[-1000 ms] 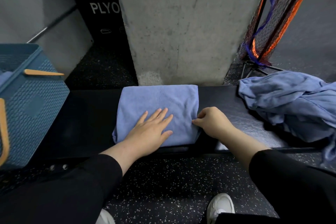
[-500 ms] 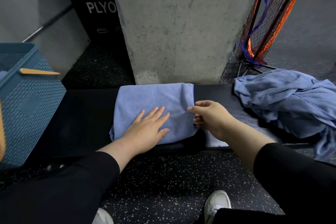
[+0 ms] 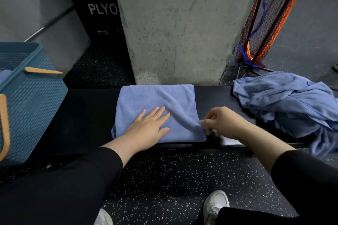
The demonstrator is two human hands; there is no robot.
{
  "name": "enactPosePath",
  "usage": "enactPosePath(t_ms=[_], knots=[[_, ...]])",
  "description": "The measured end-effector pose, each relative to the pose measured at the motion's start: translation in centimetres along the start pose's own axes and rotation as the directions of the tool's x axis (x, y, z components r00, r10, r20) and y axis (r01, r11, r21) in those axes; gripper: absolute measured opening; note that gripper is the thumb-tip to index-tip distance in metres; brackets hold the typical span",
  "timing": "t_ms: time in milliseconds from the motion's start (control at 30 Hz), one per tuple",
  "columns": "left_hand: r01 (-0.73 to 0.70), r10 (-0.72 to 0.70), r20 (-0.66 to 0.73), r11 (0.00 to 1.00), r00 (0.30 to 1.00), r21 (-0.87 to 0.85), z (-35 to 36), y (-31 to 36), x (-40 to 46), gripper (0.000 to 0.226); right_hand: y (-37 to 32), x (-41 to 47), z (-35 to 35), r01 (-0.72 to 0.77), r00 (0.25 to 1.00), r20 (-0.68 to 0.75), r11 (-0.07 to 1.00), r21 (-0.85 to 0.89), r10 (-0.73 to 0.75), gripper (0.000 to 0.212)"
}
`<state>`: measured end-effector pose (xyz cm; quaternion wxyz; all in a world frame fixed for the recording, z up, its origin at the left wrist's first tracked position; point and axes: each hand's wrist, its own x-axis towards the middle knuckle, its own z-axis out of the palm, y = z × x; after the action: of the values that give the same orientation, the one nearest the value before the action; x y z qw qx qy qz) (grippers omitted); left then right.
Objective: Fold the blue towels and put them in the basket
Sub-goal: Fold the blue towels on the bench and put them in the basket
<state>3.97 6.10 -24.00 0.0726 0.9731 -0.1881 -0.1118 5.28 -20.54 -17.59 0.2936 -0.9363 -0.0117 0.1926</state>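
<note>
bench (image 3: 87,115): l hand (image 3: 148,128) flat on towel (image 3: 157,100), r hand (image 3: 222,122) pinching edge.

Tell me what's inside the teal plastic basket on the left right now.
Inside the teal plastic basket, a patch of pale blue cloth shows at the frame's left edge, likely a towel. The basket's wall and the frame edge hide the rest, so no count is possible.

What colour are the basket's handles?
Light wood-tan handles on a blue basket, head view.

Left hand (image 3: 149,128) flattens folded towel (image 3: 157,104); right hand (image 3: 222,122) pinches its edge.
</note>
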Motion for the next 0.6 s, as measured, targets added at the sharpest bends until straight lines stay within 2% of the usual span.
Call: enactPosePath(t_ms=[67,133,233,300,367,467,600], knots=[[-0.012,0.006,-0.073,0.997,0.997,-0.082,-0.5,0.0,-0.3,0.059,-0.4,0.4,-0.1,0.009,0.976,-0.215,0.988,-0.152,-0.042,0.022],[0.039,-0.108,-0.243,0.961,0.964,-0.275,-1.5,-0.5,-1.2,0.044,-1.8,0.6,-0.1,0.101,0.948,-0.283,0.981,-0.164,-0.145,0.019],[0.214,-0.440,-0.408,0.845,0.800,-0.491,-2.9,-2.9,-3.2,0.017,-4.7,0.7,1.3,0.250,0.944,-0.185,0.959,-0.131,-0.272,0.015],[0.322,-0.598,-0.368,0.744,0.712,-0.585,-3.0,-5.2,-5.0,0.013,-6.5,0.7,3.1,0.344,0.934,-0.053,0.929,-0.134,-0.353,0.016],[0.396,-0.644,-0.264,0.690,0.717,-0.606,-2.6,-7.3,-6.7,0.015,-8.1,0.7,5.2,0.433,0.901,0.121,0.879,-0.197,-0.417,0.028],[0.423,-0.583,-0.162,0.728,0.796,-0.540,-1.3,-8.8,-8.2,0.019,-9.3,0.9,7.9,0.527,0.842,0.313,0.794,-0.301,-0.440,0.047],[0.453,-0.573,-0.117,0.742,0.811,-0.494,-0.8,-8.4,-7.8,0.031,-9.7,1.1,9.2,0.539,0.835,0.354,0.757,-0.369,-0.421,0.056]])
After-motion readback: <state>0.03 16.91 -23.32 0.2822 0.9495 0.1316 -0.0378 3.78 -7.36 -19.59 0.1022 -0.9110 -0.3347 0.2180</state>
